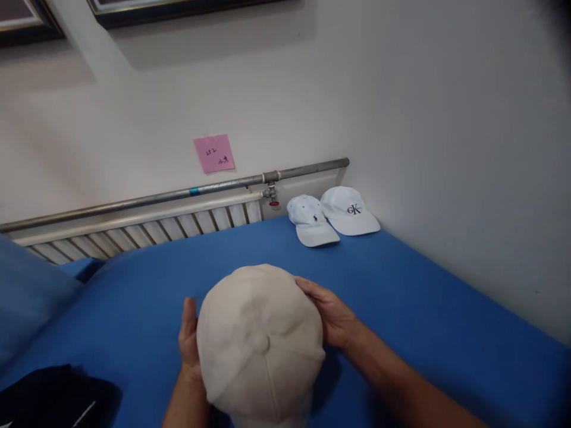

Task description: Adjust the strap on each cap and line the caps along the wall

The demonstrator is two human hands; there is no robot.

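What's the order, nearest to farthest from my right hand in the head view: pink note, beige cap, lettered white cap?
1. Beige cap: touching the right hand, on its left.
2. Lettered white cap: beyond the hand, slightly right.
3. Pink note: farther back, up and left.

Free room: blue tabletop [147, 291] between beige cap [259, 333] and radiator [198, 223]; also between right hand [330, 312] and side wall [468, 178]. Obstacles: logo cap [307, 211] and lettered cap [341, 205], side by side, far corner; dark cloth [57, 398], near left.
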